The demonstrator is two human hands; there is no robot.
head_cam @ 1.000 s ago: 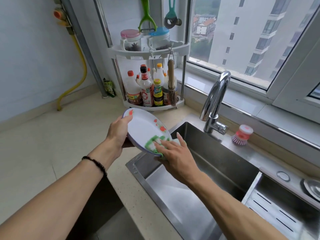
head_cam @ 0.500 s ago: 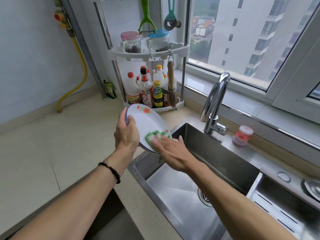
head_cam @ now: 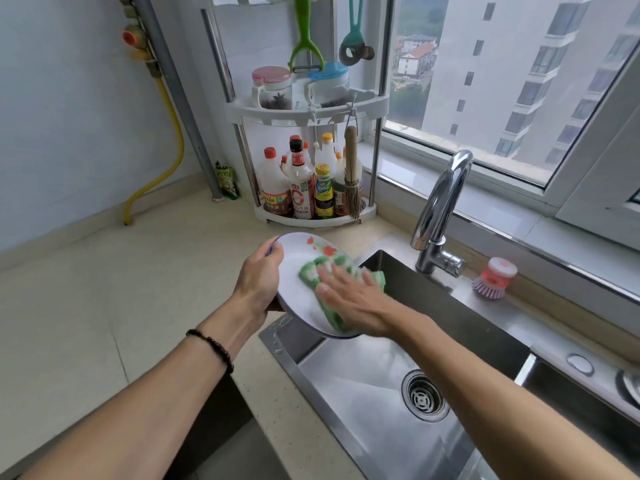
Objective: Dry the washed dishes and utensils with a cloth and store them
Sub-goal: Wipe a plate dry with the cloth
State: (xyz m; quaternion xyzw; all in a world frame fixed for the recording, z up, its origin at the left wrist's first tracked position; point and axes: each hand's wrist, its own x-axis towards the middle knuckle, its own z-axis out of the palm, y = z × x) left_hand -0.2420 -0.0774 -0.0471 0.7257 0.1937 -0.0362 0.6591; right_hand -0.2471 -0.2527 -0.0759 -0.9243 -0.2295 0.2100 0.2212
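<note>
A white plate (head_cam: pixel 294 268) with red and green flower marks and a dark rim is held tilted above the sink's left corner. My left hand (head_cam: pixel 258 280) grips its left rim, thumb over the edge. A green and white cloth (head_cam: pixel 311 271) lies on the plate's face. My right hand (head_cam: pixel 349 294) presses it flat against the plate with straight, spread fingers, covering most of the cloth.
A steel sink (head_cam: pixel 367 393) with a drain (head_cam: pixel 424 398) lies below, a chrome tap (head_cam: pixel 440 216) behind it. A pink dish brush (head_cam: pixel 495 278) stands on the ledge. A corner rack (head_cam: pixel 311 216) holds sauce bottles and jars. Beige counter (head_cam: pixel 104 289) stretches left.
The plate has tipped flatter and lower over the sink corner. My right hand has slid the cloth up and leftward over the plate's face. My left hand keeps its hold on the rim.
</note>
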